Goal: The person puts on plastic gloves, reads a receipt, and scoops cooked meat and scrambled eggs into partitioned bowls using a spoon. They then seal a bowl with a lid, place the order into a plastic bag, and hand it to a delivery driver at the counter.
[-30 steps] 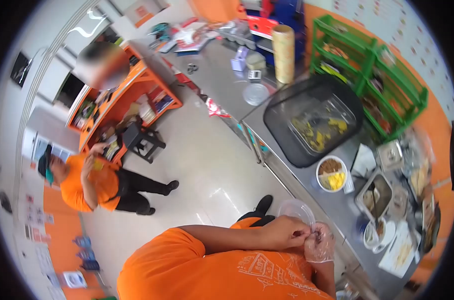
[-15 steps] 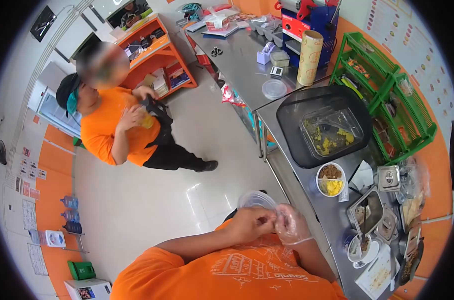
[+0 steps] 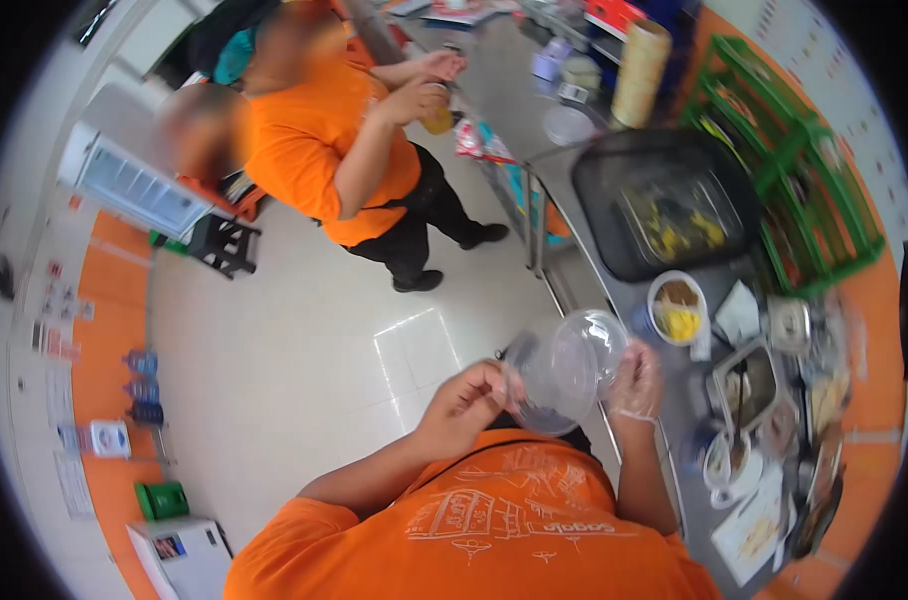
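Note:
Clear round plastic lids are pinched at their left edge by my bare left hand. My right hand, in a thin clear plastic glove, grips another clear plastic lid by its right side. That lid overlaps the others in this view, in front of my orange shirt. Just beyond my right hand, on the steel counter, stands a white bowl holding brown minced food and yellow egg in separate sections.
A black tray carries a clear container with yellow scraps. Green baskets, a wrap roll, a metal pan and a cutting board line the counter. A person in orange stands ahead, holding a yellow drink.
My hands have moved apart, and one lid has come away from the others into my right hand. The other person has come closer to the counter; a second person's blurred head shows behind.

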`<action>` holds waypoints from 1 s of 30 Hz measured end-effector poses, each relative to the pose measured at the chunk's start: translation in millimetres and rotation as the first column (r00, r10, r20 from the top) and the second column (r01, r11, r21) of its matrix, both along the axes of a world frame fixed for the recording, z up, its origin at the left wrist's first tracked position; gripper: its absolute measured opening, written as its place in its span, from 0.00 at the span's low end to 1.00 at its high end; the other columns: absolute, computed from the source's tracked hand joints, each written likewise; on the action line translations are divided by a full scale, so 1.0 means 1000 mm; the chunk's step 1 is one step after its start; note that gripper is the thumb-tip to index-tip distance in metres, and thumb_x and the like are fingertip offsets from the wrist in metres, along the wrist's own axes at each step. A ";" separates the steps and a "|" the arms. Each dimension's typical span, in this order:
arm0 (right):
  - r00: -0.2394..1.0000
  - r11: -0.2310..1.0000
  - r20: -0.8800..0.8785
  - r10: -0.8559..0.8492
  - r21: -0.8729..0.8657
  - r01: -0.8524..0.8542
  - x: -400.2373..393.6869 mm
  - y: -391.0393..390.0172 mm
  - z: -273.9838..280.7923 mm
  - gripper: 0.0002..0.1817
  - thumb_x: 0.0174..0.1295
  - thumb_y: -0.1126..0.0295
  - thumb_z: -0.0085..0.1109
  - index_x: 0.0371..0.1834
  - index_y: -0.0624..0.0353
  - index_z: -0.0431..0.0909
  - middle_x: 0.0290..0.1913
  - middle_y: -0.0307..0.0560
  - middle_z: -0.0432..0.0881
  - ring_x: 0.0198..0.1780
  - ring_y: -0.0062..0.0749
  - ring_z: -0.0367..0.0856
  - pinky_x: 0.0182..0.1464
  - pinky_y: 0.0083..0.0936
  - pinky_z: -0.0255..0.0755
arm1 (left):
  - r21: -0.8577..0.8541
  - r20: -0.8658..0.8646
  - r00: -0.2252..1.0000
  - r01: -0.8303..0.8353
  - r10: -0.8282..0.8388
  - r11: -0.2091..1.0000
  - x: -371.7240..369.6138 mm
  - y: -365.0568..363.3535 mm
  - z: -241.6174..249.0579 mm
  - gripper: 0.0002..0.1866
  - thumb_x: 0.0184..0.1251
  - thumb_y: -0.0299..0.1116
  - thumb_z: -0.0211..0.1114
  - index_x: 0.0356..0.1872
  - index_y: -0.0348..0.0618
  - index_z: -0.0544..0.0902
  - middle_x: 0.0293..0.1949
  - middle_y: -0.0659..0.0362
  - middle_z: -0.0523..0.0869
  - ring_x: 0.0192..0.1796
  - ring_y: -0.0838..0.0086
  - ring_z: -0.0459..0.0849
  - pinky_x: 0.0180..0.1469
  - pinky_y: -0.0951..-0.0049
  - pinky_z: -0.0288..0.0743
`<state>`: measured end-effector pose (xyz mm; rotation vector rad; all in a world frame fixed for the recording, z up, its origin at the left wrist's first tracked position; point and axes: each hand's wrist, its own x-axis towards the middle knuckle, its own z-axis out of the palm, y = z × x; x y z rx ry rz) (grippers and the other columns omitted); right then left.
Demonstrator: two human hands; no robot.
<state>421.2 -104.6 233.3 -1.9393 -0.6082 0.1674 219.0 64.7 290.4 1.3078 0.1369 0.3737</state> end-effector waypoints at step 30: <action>0.658 0.632 0.002 -0.753 -0.274 0.725 0.012 -0.123 -0.176 0.25 0.68 0.61 0.62 0.57 0.72 0.72 0.44 0.53 0.80 0.47 0.40 0.80 0.56 0.31 0.72 | -0.015 -0.555 0.750 0.425 -0.361 0.905 0.121 -0.034 -0.209 0.09 0.66 0.24 0.63 0.46 0.39 0.80 0.41 0.58 0.84 0.39 0.76 0.82 0.42 0.74 0.79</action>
